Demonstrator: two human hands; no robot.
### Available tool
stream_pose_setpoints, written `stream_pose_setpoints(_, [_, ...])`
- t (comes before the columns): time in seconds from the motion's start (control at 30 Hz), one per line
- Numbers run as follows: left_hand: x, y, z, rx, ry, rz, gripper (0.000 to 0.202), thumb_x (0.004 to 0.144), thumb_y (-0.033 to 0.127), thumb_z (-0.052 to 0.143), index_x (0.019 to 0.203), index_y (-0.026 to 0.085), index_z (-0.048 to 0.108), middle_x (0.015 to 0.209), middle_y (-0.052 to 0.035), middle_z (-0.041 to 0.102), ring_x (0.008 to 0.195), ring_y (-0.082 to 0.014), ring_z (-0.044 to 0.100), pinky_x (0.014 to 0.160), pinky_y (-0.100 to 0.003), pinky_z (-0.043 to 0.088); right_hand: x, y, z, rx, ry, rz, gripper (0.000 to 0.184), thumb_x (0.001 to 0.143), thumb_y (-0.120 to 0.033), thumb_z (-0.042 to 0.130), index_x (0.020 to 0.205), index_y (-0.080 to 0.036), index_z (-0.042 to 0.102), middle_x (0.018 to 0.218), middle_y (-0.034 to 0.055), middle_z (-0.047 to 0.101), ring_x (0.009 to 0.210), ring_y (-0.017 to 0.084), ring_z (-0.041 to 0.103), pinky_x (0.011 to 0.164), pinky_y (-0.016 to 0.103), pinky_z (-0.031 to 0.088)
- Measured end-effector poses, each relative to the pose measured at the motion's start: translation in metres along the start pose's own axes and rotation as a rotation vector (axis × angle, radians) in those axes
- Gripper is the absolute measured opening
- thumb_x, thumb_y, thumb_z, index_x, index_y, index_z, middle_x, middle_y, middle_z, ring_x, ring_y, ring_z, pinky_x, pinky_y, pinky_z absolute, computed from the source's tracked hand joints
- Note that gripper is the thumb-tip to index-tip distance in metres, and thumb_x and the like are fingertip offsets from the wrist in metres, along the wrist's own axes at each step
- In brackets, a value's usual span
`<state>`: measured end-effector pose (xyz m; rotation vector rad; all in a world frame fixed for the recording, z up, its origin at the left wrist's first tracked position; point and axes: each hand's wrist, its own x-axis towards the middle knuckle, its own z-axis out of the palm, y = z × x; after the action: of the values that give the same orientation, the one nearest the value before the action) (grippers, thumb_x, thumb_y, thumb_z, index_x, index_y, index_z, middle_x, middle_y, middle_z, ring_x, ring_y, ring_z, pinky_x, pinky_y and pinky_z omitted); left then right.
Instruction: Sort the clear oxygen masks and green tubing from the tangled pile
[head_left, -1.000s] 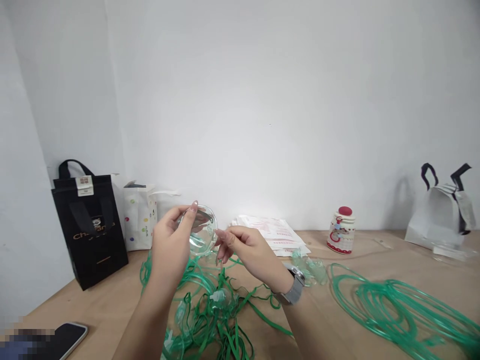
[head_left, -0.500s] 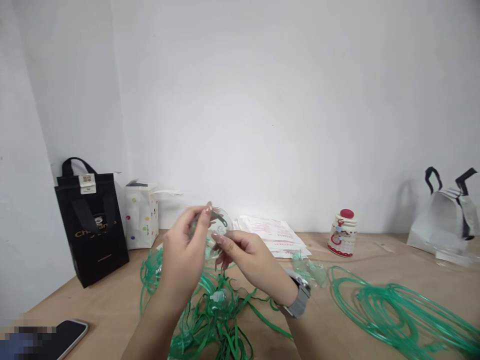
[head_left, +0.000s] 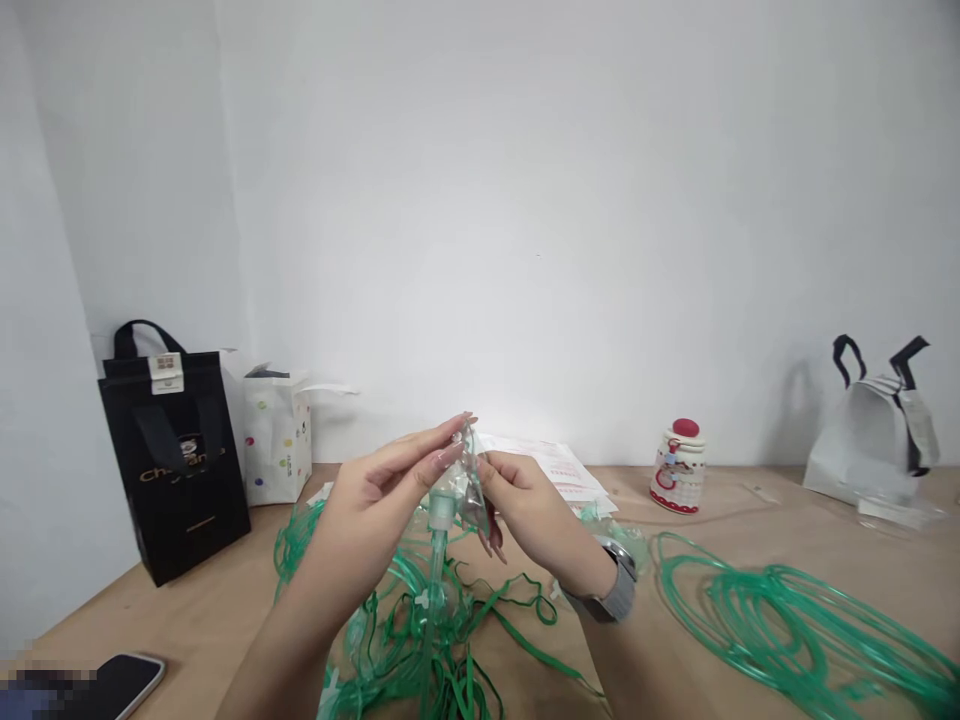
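I hold a clear plastic mask up in front of me, above the wooden table, edge-on to the camera. My left hand pinches its left side with long fingers nearly straight. My right hand, with a grey watch on the wrist, grips its right side, fingers curled. A pale green connector hangs under the mask, with a green tube running down into a tangle of green tubing and straps on the table below.
Green tubing coils lie at the right. A black paper bag and a small white dotted bag stand at the back left. Printed packets, a red-topped jar, a white bag and a phone are also there.
Both hands have turned the mask from face-on to edge-on and drawn closer together. The connector and its tube now hang below the hands.
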<state>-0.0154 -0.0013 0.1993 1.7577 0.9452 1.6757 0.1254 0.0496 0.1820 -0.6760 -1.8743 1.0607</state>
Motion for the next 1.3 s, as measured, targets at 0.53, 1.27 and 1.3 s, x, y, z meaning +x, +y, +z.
stream_pose_setpoints(0.53, [0.005,-0.008,-0.005,0.024,0.091,-0.111,0.016,0.068,0.023,0.071,0.083,0.025,0.075,0.095,0.0022,0.073,0.099,-0.0183,0.064,0.084,-0.021,0.053,-0.013,-0.017,0.007,-0.895,0.181,-0.031,0.038,0.091,-0.034,0.034,0.057,-0.019,0.044,0.048,0.0016,0.055,0.046,0.013,0.048,0.047,0.025,0.022])
stream_pose_setpoints(1.27, [0.012,-0.029,-0.001,0.015,0.261,0.018,0.025,0.084,0.036,0.052,0.074,0.017,0.065,0.065,-0.0002,0.066,0.064,-0.0149,0.059,0.059,-0.023,0.044,-0.005,-0.005,0.011,-0.572,0.112,-0.108,0.041,0.092,-0.037,0.035,0.057,-0.019,0.044,0.047,-0.002,0.052,0.046,0.011,0.052,0.049,0.021,0.034])
stream_pose_setpoints(1.3, [0.012,-0.028,-0.001,-0.001,0.262,0.002,0.025,0.082,0.036,0.053,0.072,0.017,0.065,0.063,0.0,0.065,0.061,-0.0144,0.059,0.057,-0.023,0.043,-0.004,-0.004,0.009,-0.517,0.086,-0.112,0.04,0.092,-0.038,0.035,0.058,-0.019,0.045,0.047,-0.0026,0.051,0.046,0.011,0.052,0.049,0.021,0.034])
